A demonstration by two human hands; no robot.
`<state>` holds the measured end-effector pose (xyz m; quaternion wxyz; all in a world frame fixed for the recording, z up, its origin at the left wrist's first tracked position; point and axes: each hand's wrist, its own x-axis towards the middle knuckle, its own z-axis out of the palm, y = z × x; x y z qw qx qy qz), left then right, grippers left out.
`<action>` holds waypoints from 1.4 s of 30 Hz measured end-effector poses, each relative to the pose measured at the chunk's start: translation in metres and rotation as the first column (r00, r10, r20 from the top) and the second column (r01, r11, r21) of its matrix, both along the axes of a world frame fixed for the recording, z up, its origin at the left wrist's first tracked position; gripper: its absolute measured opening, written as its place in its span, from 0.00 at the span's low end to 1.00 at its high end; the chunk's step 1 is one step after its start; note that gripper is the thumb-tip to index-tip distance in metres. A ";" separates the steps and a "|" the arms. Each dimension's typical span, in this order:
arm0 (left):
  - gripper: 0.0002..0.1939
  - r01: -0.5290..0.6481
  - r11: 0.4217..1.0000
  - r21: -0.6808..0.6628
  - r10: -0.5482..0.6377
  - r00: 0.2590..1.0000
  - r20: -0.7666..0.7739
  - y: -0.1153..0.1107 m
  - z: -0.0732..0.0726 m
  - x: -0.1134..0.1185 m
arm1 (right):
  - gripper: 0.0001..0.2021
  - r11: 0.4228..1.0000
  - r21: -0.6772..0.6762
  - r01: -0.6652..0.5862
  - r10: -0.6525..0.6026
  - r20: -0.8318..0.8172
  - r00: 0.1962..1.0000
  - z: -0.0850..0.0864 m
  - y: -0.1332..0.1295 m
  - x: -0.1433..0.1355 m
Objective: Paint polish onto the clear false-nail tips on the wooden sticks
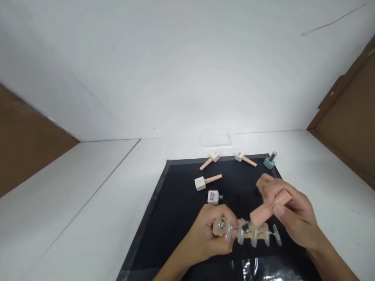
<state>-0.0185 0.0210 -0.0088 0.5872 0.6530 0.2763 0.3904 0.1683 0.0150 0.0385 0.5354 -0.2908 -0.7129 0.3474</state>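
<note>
My left hand [212, 230] is closed round one end of a tan strip, a nail tip holder [220, 226] with metal knobs. Several clear false nail tips [254, 236] stand in a row along it. Between thumb and fingers, my right hand [288, 210] grips the peach cap of a nail polish brush [267, 208]. Its dark bristle end meets or hovers just over the second nail tip from the left; I cannot tell which. Just beyond my left hand lies an uncapped white polish bottle [213, 197] with a purple label and a grey-blue neck.
Three white polish bottles with peach caps [200, 183] [215, 157] [239, 156] lie on the black mat [175, 203]. A teal bottle [268, 162] with a grey cap is at its back right corner. Behind stands a white wall [187, 78], with a clear plastic tray [215, 140] at its foot.
</note>
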 end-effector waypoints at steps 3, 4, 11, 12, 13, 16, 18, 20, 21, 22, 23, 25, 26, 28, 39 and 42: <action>0.07 0.013 1.000 -0.007 -0.013 0.999 0.052 0.000 -0.002 0.000 | 0.10 0.997 0.008 -0.083 0.083 0.022 0.996 0.001 0.000 0.000; 0.07 0.015 1.000 -0.014 -0.014 0.998 0.069 0.000 -0.003 0.000 | 0.09 0.997 0.010 -0.071 0.070 0.039 0.997 0.001 0.001 0.001; 0.09 0.104 0.991 -0.080 -0.085 0.973 0.213 0.001 -0.004 0.000 | 0.09 0.999 0.028 -0.015 0.016 -0.026 1.000 0.000 0.002 0.001; 0.09 0.113 0.991 -0.076 -0.093 0.969 0.228 0.001 -0.004 0.001 | 0.09 0.999 0.026 -0.046 0.046 -0.024 0.999 0.000 0.002 0.000; 0.09 0.119 0.990 -0.070 -0.100 0.966 0.238 0.001 -0.004 0.001 | 0.09 0.998 0.020 -0.057 0.058 -0.013 0.998 0.000 0.002 0.000; 0.08 0.133 0.988 -0.078 -0.109 0.959 0.260 0.001 -0.006 0.002 | 0.08 1.000 0.020 0.010 -0.010 0.011 1.000 -0.001 0.002 0.000; 0.08 0.142 0.986 -0.091 -0.112 0.953 0.280 0.002 -0.008 0.001 | 0.08 0.999 0.026 0.040 -0.039 -0.017 0.999 -0.001 0.001 0.000; 0.09 0.145 0.985 -0.094 -0.112 0.951 0.289 0.003 -0.008 0.001 | 0.08 1.000 0.025 -0.005 0.006 -0.036 0.999 -0.002 0.001 0.001; 0.09 0.144 0.985 -0.090 -0.113 0.951 0.287 0.003 -0.008 0.001 | 0.08 0.999 0.022 -0.038 0.038 -0.029 0.999 -0.001 0.001 0.001; 0.09 0.140 0.986 -0.085 -0.111 0.953 0.280 0.003 -0.007 0.001 | 0.08 0.998 0.016 -0.060 0.060 -0.011 0.998 -0.001 0.001 0.001; 0.09 0.134 0.988 -0.082 -0.108 0.957 0.271 0.003 -0.007 0.001 | 0.08 0.998 0.008 -0.063 0.063 0.012 0.998 -0.001 0.001 0.001; 0.08 0.128 0.988 -0.085 -0.103 0.962 0.251 0.002 -0.007 0.001 | 0.08 1.000 0.001 -0.012 0.012 0.039 0.999 0.000 0.000 0.001; 0.08 0.123 0.988 -0.089 -0.099 0.966 0.239 0.002 -0.007 0.001 | 0.08 1.000 0.003 0.024 -0.024 0.033 0.999 0.000 0.000 0.001; 0.08 0.094 0.992 -0.083 -0.077 0.979 0.190 0.002 -0.007 0.000 | 0.08 0.999 0.012 0.043 -0.043 0.002 0.999 -0.001 -0.001 0.001; 0.04 0.032 0.994 0.103 -0.029 0.999 -0.025 0.004 0.004 0.004 | 0.10 0.997 0.042 0.070 -0.074 0.115 0.991 -0.001 0.002 0.006; 0.04 0.019 0.990 0.143 -0.010 0.998 -0.063 0.004 0.004 0.003 | 0.12 1.000 0.009 0.012 -0.013 0.134 0.991 0.000 0.002 0.005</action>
